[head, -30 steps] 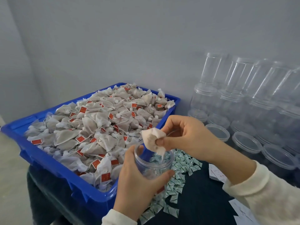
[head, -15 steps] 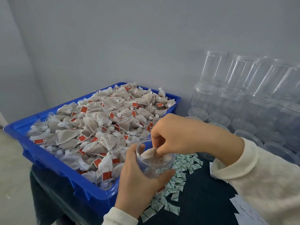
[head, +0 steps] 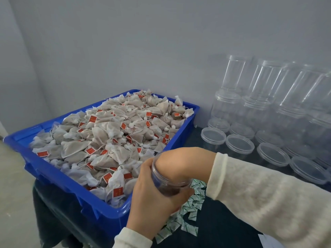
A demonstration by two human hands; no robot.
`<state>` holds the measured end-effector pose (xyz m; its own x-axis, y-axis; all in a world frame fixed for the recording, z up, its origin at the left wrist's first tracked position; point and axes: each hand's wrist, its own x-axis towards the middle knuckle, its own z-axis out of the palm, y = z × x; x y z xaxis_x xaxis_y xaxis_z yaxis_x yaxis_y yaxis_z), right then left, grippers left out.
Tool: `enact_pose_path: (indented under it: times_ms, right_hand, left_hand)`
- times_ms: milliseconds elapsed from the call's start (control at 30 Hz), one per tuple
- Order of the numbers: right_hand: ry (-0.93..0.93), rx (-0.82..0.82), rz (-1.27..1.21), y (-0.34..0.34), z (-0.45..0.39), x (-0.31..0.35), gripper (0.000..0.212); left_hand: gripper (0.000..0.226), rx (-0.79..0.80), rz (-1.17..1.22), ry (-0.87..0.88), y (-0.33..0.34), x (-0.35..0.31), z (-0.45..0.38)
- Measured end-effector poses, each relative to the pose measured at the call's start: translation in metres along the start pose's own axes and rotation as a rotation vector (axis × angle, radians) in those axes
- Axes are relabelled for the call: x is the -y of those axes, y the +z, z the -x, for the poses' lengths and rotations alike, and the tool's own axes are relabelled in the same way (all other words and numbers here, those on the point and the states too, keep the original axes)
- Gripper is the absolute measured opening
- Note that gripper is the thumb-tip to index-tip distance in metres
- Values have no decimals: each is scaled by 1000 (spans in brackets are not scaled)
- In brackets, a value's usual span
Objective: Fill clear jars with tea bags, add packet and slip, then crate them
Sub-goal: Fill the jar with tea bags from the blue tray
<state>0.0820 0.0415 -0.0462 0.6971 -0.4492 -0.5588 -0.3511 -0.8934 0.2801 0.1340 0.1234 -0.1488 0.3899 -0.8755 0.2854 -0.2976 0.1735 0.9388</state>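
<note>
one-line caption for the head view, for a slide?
Right hand pushed into a clear jar gripped by the left hand, beside the blue tea-bag crate.

One head-worn view looks forward and down from close above the blue crate of tea bags; the crate fills the left, stacked clear jars stand right of it.

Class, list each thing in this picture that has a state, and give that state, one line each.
Clear jar: open, held by left hand.
Right hand: plunged inside the jar.
Blue crate: heaped with tea bags.
Empty jars: lidded, stacked.
Green packets: loose pile.
</note>
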Motion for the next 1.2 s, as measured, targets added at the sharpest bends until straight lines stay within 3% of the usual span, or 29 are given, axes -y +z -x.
enact_pose_path:
  times_ms: [67, 233, 333, 467, 600, 700, 967, 1200]
  right_hand:
    - [-60, -43, -16, 0, 5, -2, 25]
    - [-130, 157, -50, -7, 14, -6, 7]
    - [-146, 114, -179, -18, 22, -20, 15]
    - [-169, -35, -644, -41, 35, -48, 15]
    - [-75, -399, -771, -55, 15, -78, 10]
    - [37, -558, -793, -48, -28, -89, 11]
    - [206, -642, -897, 9, -133, -81, 40]
    - [237, -648, -962, 15, -159, -77, 52]
  left_hand:
    - [95, -2, -26, 30, 0, 1, 0]
    - [89, 11, -44, 56, -2, 1, -1]
    - [87, 25, -7, 44, -2, 0, -1]
    - [83, 56, 48, 26, -4, -2, 2]
    - [94, 47, 73, -14, -6, -2, 1]
    - [90, 33, 65, -19, -7, -3, 0]
    - [90, 21, 56, -10, -7, -3, -1]
    - [88, 21, 50, 13, -7, -2, -1]
